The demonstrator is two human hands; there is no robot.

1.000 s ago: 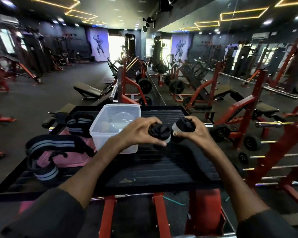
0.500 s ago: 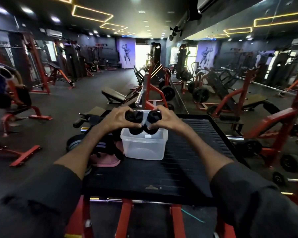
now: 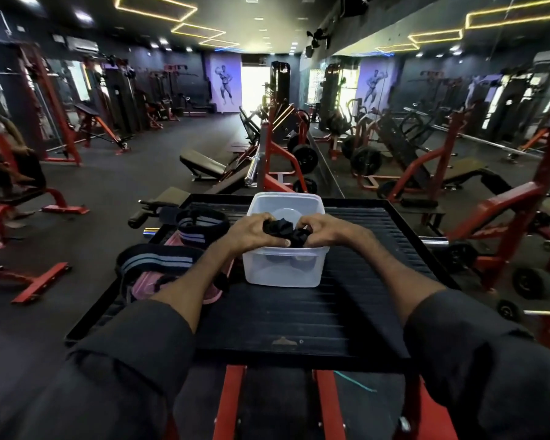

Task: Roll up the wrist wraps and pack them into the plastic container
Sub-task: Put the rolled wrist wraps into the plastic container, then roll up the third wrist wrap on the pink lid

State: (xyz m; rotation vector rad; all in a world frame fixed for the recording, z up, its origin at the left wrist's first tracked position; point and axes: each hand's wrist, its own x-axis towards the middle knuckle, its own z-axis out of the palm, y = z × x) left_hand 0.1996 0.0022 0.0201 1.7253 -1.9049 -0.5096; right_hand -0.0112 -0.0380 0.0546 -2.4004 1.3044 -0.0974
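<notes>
Site: gym floor; work is done on a black ribbed platform (image 3: 299, 312) carried on red frame members.
Plastic container (image 3: 283, 274): clear, lidless, upright, at the middle of the platform's far edge.
Black wrist wraps (image 3: 283, 228): dark bundle at the container's mouth, level with its near rim and partly inside. Whether it is one roll or two cannot be told.
Left hand (image 3: 251, 231): over the container's left near corner, fingers (image 3: 278, 242) curled round the left part of the black bundle, thumb side resting on the near rim.
Right hand (image 3: 324, 231): over the right near corner, fingers curled round the right part of the bundle. The two hands nearly meet.
Striped wrist wraps: two, dark with grey stripes, unrolled. One (image 3: 200, 225) lies at the platform's far left corner, the other (image 3: 156, 262) along the left edge, partly behind the left forearm.
Pink item (image 3: 146, 285): flat, under the striped wraps at the left edge; kind not determined.
Sleeves: dark, pushed back from both forearms.
</notes>
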